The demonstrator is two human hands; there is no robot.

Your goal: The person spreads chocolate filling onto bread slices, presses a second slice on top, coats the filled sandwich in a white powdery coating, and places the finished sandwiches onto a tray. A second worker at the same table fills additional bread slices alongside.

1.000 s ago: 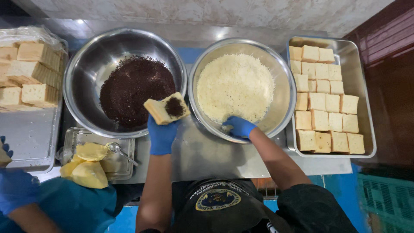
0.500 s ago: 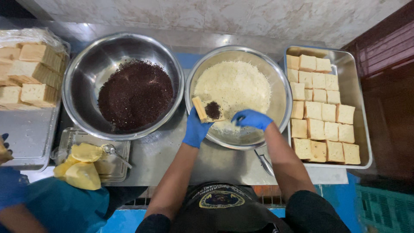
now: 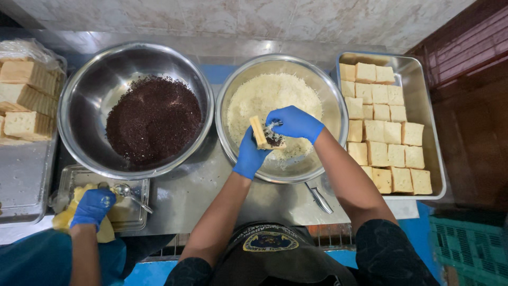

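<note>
My left hand (image 3: 250, 155), in a blue glove, holds a slice of bread (image 3: 259, 132) tilted on edge over the steel bowl of grated white cheese (image 3: 330, 100). Dark chocolate sprinkles lie on the slice's face. My right hand (image 3: 294, 123), also gloved in blue, pinches grated cheese and presses it onto the sprinkled side of the bread. Left of this bowl stands a larger steel bowl (image 3: 84, 95) holding dark chocolate sprinkles (image 3: 153, 121).
A steel tray (image 3: 431, 137) of filled bread squares sits at the right. Stacked bread slices (image 3: 29, 95) lie at the far left. Another person's gloved hand (image 3: 92, 206) rests on a small tray with a spoon (image 3: 129, 191). Tongs (image 3: 319, 197) lie under the cheese bowl's rim.
My left hand carried the sprinkled bread from between the bowls to over the cheese bowl. My right hand rose from the cheese and came onto the bread.
</note>
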